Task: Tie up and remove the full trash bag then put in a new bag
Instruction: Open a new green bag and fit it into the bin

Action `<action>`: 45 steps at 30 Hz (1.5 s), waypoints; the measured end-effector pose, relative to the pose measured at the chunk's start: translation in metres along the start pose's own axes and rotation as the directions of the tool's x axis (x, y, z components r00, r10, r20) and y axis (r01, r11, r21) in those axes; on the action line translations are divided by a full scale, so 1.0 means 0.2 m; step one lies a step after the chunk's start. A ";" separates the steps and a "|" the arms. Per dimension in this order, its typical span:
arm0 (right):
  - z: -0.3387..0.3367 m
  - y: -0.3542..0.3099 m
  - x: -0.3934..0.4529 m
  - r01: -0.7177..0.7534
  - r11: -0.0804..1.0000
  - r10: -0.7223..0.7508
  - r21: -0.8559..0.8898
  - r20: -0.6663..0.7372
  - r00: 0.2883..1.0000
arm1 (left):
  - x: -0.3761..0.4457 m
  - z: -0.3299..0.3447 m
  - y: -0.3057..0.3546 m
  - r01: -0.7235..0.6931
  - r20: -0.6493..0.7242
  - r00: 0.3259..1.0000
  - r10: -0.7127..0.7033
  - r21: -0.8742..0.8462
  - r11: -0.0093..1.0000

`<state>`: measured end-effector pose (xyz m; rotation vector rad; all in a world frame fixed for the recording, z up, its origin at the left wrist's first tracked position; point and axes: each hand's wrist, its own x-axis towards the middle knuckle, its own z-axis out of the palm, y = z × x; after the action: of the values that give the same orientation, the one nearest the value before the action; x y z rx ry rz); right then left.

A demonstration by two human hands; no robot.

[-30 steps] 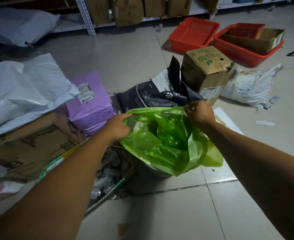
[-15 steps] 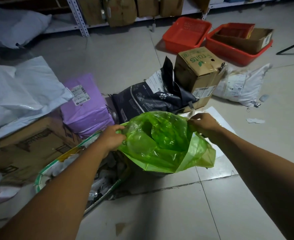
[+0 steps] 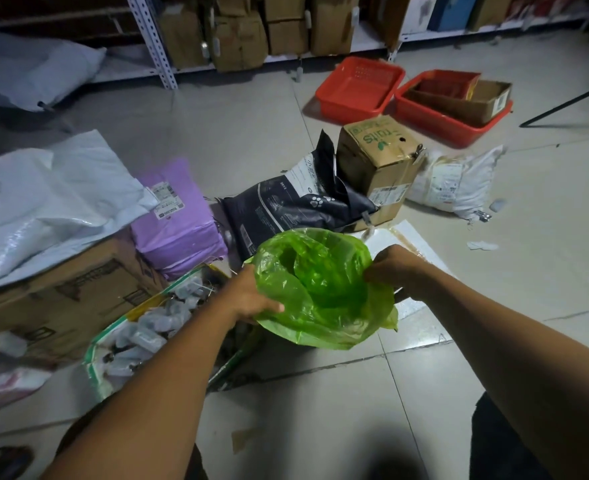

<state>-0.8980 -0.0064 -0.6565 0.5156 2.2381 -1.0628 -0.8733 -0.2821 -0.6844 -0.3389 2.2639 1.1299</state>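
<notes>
Lowered since before, green bag between my hands | left hand, right hand pinch rim | thin, light, slippery: grip hem.

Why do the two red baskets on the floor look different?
The left red plastic basket looks empty, while the right red plastic basket holds an open brown cardboard box. The left basket lies nearer the metal shelf; the right basket sits further right and looks bigger. Both are red, rectangular and lie flat on the tiled floor.
</notes>
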 end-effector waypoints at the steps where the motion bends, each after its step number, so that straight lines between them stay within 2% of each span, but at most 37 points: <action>1: 0.01 0.00 0.00 0.012 1.000 -0.012 0.023 -0.020 1.000 | 0.00 0.00 -0.01 -0.012 -0.007 1.000 0.012 -0.014 1.000; 5: 0.08 -0.02 -0.01 0.033 0.986 -0.038 0.164 0.029 0.999 | 0.00 0.00 -0.05 -0.058 -0.006 0.998 0.058 -0.003 0.998; 7: 0.12 -0.06 -0.01 0.044 0.946 -0.043 0.322 -0.010 0.999 | 0.00 0.00 -0.06 -0.086 -0.018 0.996 0.087 0.020 0.996; 10: 0.19 -0.13 0.01 -0.006 0.752 -0.017 0.659 0.029 0.999 | 0.00 0.00 -0.07 -0.127 -0.015 0.992 0.128 0.038 0.991; 13: 0.26 -0.19 0.04 -0.046 0.554 -0.098 0.831 0.121 0.988 | 0.00 -0.01 -0.09 -0.144 -0.020 0.989 0.145 0.035 0.989; 14: 0.28 -0.20 0.05 -0.049 0.524 -0.120 0.850 0.130 0.984 | 0.00 -0.01 -0.09 -0.143 -0.025 0.989 0.144 0.042 0.989; 15: 0.29 -0.19 0.06 -0.042 0.538 -0.122 0.842 0.126 0.984 | 0.00 0.00 -0.10 -0.141 -0.028 0.989 0.142 0.055 0.989; 16: 0.30 -0.18 0.07 -0.013 0.598 -0.108 0.802 0.097 0.989 | 0.00 0.00 -0.10 -0.143 -0.027 0.989 0.145 0.069 0.987; 18: 0.28 -0.13 0.08 0.110 0.789 -0.095 0.605 -0.058 0.994 | 0.01 0.01 -0.10 -0.159 -0.019 0.987 0.162 0.089 0.983; 19: 0.27 -0.09 0.08 0.164 0.849 -0.113 0.503 -0.130 0.985 | 0.01 0.01 -0.10 -0.163 -0.015 0.986 0.165 0.100 0.982; 24: 0.16 0.04 0.08 0.226 0.942 -0.133 0.249 -0.341 0.930 | 0.00 0.00 -0.10 -0.160 -0.021 0.986 0.166 0.182 0.970; 27: 0.12 0.09 0.08 0.252 0.963 -0.194 0.091 -0.416 0.888 | -0.01 -0.01 -0.09 -0.170 -0.015 0.984 0.176 0.192 0.967; 32: 0.11 0.23 0.10 0.175 0.984 -0.179 -0.043 -0.352 0.919 | -0.01 0.01 -0.08 -0.175 0.028 0.985 0.173 0.207 0.963; 35: 0.14 0.30 0.12 0.140 0.985 -0.164 -0.104 -0.288 0.943 | -0.01 0.03 -0.10 -0.141 0.037 0.990 0.136 0.275 0.951; 40: 0.17 0.34 0.15 0.133 0.969 -0.181 -0.207 -0.234 0.955 | -0.01 0.11 -0.12 -0.099 -0.089 0.986 0.144 0.384 0.918; 45: 0.11 0.37 0.15 0.190 0.944 -0.264 -0.270 -0.272 0.925 | -0.02 0.08 -0.10 -0.076 -0.173 0.972 0.158 0.407 0.910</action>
<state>-0.8700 0.0243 -0.7281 0.3360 2.7117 -0.8487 -0.8548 -0.2823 -0.7030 -0.1585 2.6552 0.6833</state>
